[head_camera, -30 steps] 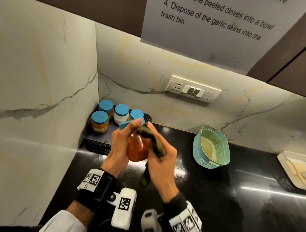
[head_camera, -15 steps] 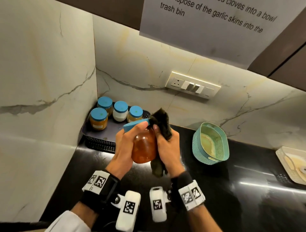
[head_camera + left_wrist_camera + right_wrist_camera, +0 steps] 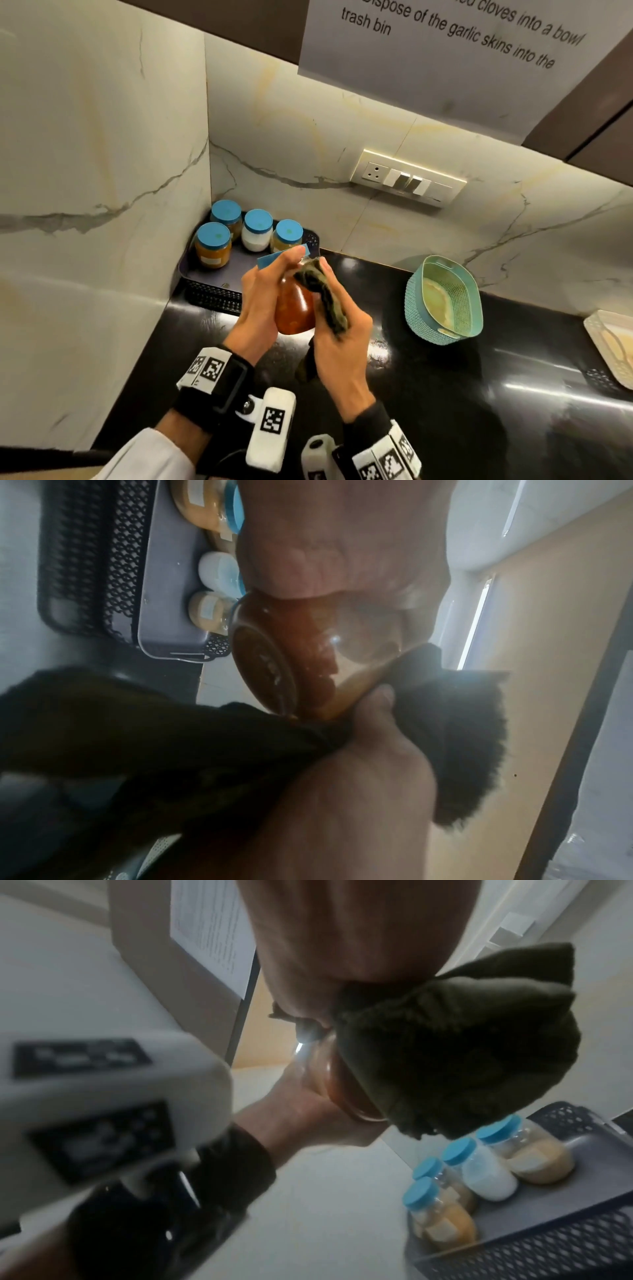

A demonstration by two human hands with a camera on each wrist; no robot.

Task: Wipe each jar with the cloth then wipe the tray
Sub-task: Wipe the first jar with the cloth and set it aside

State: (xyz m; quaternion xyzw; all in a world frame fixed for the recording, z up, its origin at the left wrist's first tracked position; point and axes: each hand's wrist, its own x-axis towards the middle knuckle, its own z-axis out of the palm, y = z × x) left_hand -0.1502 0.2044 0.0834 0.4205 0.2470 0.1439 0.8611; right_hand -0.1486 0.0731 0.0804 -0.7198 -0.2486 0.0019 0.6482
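head view: your left hand wraps the red-brown jar at the centre of the frame, fingers curled round its side and reaching its blue lid; the jar is lifted off the black counter and tilted. your right hand, at 3 o'clock of the jar, grips the dark cloth and presses it against the jar's upper side, a tail of cloth hanging below the palm. at 11 o'clock of the jar, the dark tray sits in the wall corner with four blue-lidded jars standing upright on it. a teal basket lies at 3 o'clock, well apart.

left wrist view: your left hand closes on the jar, whose base faces the camera. your right hand, at 6 o'clock, clutches the cloth touching the glass. the tray lies at 10 o'clock.

right wrist view: your right hand bunches the cloth over the jar; your left hand cups the jar from 7 o'clock. the four jars stand on the tray at 5 o'clock.
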